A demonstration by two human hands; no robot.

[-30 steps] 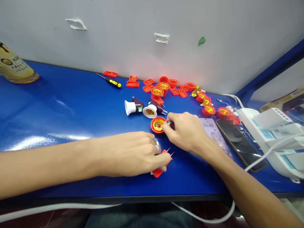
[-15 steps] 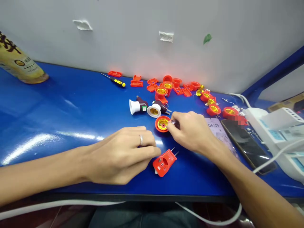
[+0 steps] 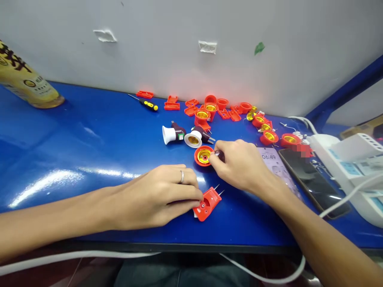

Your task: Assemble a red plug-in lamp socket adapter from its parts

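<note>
My left hand [image 3: 167, 197] has its fingers pinched together, with the tips at the upper left edge of a red plug housing [image 3: 211, 204] that has two metal prongs. Whatever is between those fingertips is hidden. My right hand [image 3: 239, 163] is curled around a dark maroon, rounded piece [image 3: 220, 156], only its end showing. The right thumb touches the rim of a red lamp socket [image 3: 197, 161] with a gold threaded inside. Just behind that socket lie two lamp holders with dark plug bodies, one with a white cup [image 3: 169, 136], the other with a white ring [image 3: 191, 140].
A screwdriver [image 3: 148, 105] and several red housing parts [image 3: 172, 106] lie along the wall. More red sockets [image 3: 269, 137] sit at the back right. Two phones [image 3: 311, 179] and a white power strip [image 3: 344, 159] are on the right. A yellow bottle [image 3: 38, 89] stands at left.
My left hand has shifted slightly right and its fingertips now overlap the red plug housing's upper left edge. My right hand stays at the red lamp socket with the maroon piece.
</note>
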